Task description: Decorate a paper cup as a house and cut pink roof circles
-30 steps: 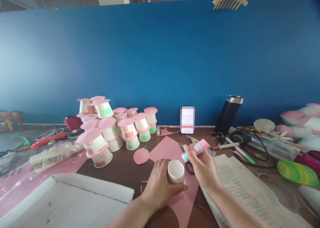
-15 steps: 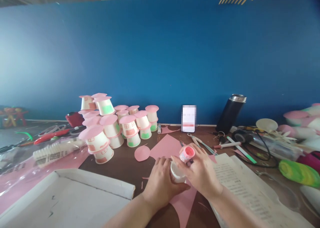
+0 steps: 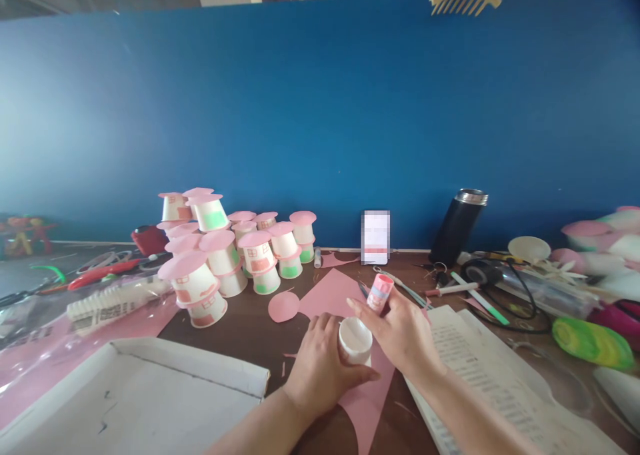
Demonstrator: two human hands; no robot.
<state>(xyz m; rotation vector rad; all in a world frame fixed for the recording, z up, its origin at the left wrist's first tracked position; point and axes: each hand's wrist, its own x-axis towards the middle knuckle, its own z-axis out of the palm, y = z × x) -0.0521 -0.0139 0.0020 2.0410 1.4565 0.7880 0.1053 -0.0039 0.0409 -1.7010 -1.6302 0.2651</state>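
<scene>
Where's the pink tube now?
In the head view, the pink tube is in the right hand, right of centre, near the white cup in the left hand.

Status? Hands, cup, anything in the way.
Left hand around white cup. Right hand holding tube close to cup. Pink paper below; no obvious obstruction between hands.

The cup point(image 3: 355, 348) is sitting in the left hand point(image 3: 320, 356), with the tube point(image 3: 380, 292) resting in the right hand point(image 3: 403, 330) at one o'clock, the disc point(image 3: 284, 307) at ten, and the towers point(image 3: 255, 260) farther out beyond it. Before the wall point(image 3: 320, 115), the phone point(image 3: 376, 237) is standing just past twelve, the flask point(image 3: 456, 232) between one and two. The tray point(image 3: 155, 402) is lying between eight and nine, the papers point(image 3: 477, 372) between three and four.
</scene>
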